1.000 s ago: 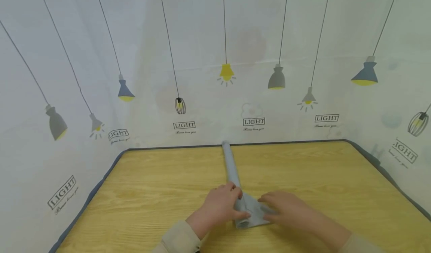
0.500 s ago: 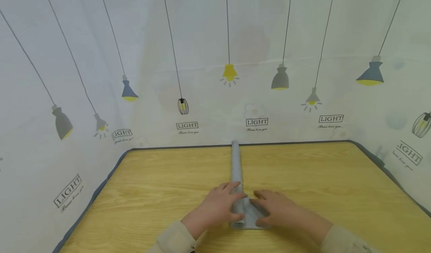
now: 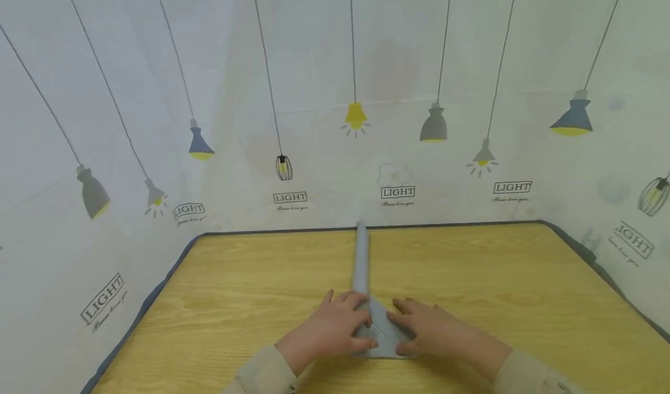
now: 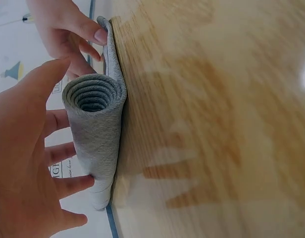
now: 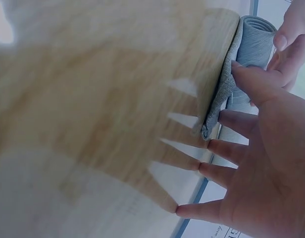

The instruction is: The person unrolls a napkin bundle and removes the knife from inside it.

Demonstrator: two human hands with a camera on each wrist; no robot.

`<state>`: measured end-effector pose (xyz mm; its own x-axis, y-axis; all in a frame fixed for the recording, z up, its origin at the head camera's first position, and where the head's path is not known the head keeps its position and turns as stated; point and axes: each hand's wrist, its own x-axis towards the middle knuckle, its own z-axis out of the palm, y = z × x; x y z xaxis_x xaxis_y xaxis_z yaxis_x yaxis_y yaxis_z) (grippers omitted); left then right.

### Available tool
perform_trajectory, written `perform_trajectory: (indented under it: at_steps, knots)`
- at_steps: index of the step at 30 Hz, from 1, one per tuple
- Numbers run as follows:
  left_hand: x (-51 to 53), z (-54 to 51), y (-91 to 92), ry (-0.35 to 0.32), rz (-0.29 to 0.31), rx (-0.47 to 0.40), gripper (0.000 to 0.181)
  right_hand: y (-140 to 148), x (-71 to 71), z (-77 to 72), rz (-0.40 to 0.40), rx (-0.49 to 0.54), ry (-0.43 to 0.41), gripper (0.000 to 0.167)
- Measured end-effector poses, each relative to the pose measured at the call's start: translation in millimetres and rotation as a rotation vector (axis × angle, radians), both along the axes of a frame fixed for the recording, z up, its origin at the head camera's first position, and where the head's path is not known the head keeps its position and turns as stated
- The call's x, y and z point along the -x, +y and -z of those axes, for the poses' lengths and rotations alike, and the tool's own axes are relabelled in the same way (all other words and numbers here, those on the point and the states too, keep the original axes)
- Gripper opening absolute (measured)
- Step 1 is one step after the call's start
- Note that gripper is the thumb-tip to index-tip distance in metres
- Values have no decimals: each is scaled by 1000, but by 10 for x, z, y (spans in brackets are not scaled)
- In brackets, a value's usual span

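Observation:
A grey-blue cloth, rolled into a long tube [image 3: 361, 260], lies on the table from its far edge toward the person, with a flat triangular flap [image 3: 386, 337] at the near right. The left hand [image 3: 335, 328] rests at the roll's near left side; in the left wrist view its spread fingers touch the roll [image 4: 95, 134], whose spiral end faces the camera. On the flap's right edge lies the right hand [image 3: 437, 331]. The right wrist view shows this hand [image 5: 271, 153] with fingers spread, its thumb touching the cloth's edge [image 5: 224, 87].
The wood-patterned table [image 3: 262, 277] has a dark edge. Around it hangs a pale curtain [image 3: 314, 80] printed with lamps and the word LIGHT, close behind the table and along both sides.
The right hand has come left, nearer the left hand, and lies on the flap. The roll's near end has shifted slightly left with the left hand. The head view has moved a little.

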<state>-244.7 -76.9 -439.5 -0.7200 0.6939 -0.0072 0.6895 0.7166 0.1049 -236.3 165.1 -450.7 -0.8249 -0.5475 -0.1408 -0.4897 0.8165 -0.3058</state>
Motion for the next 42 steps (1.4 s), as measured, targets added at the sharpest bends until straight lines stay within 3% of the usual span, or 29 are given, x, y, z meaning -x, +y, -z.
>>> perform_trajectory:
  at_steps: [8, 16, 22, 32, 38, 42]
  knots:
    - [-9, 16, -29, 2, -55, -16, 37, 14, 6, 7, 22, -13, 0, 72]
    - [-30, 56, -39, 28, -95, 43, 50, 71, -21, -11, 43, -53, -21, 72]
    - [-37, 67, -78, 30, -60, 57, 51, 130, -50, 22, 53, -33, -33, 72]
    - [-62, -2, -147, 4, -7, 71, 34, 293, -36, 54, 60, -38, -12, 77]
    - [-79, 31, -222, -23, -14, 77, 38, 327, -62, 38, 39, -29, 2, 78]
    - [-91, 49, -265, 11, -45, 77, 37, 334, -62, 35, 33, -26, 6, 78]
